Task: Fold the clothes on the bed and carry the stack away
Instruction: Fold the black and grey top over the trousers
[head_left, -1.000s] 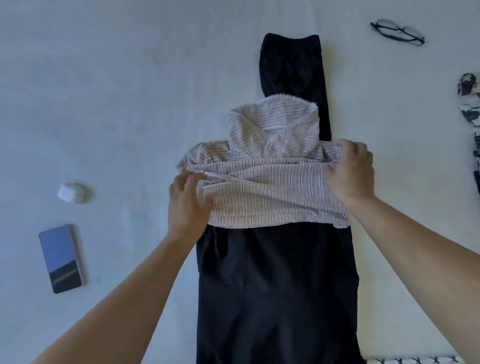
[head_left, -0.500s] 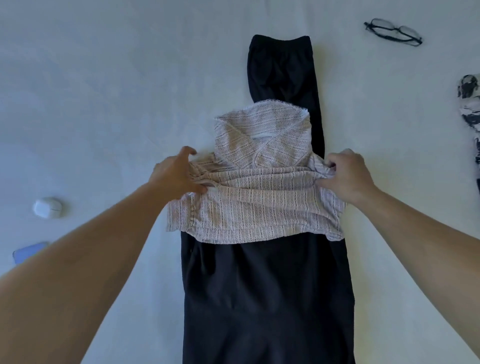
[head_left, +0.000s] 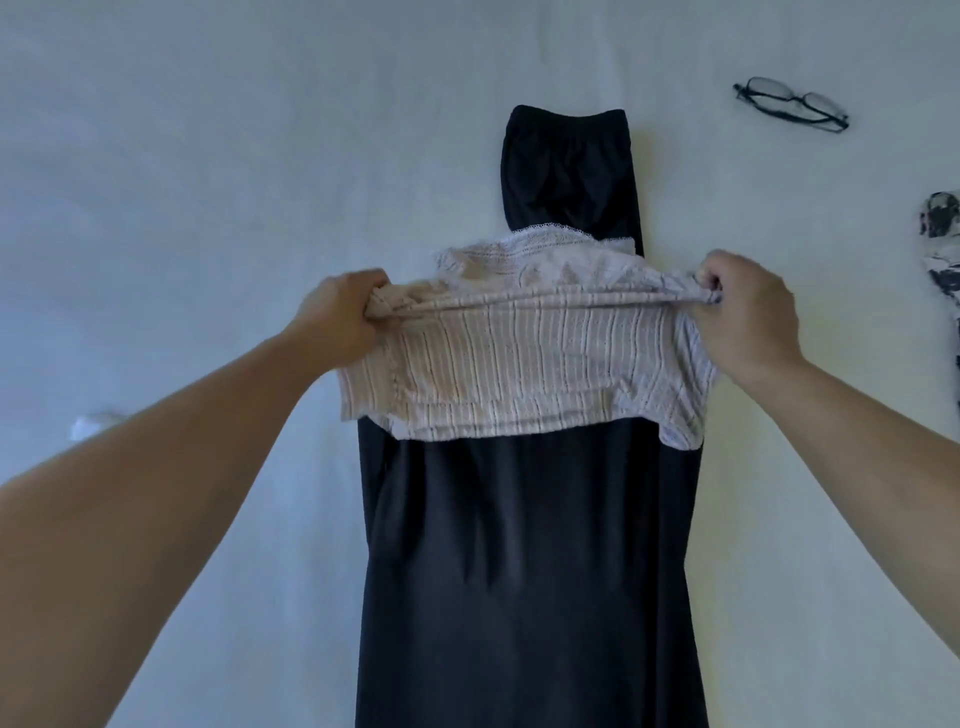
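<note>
Beige ribbed knit top (head_left: 524, 364) held taut at its fold line above black trousers (head_left: 524, 571) on white bed (head_left: 208, 156): left hand (head_left: 345, 312), right hand (head_left: 748, 317) both gripping. Keep tension even, lower flat, align edges.

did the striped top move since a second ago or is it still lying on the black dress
Yes. The striped top has been gathered and lifted: both hands, left and right, now stretch its folded edge up, covering the collar that earlier lay open against the black dress.
</note>
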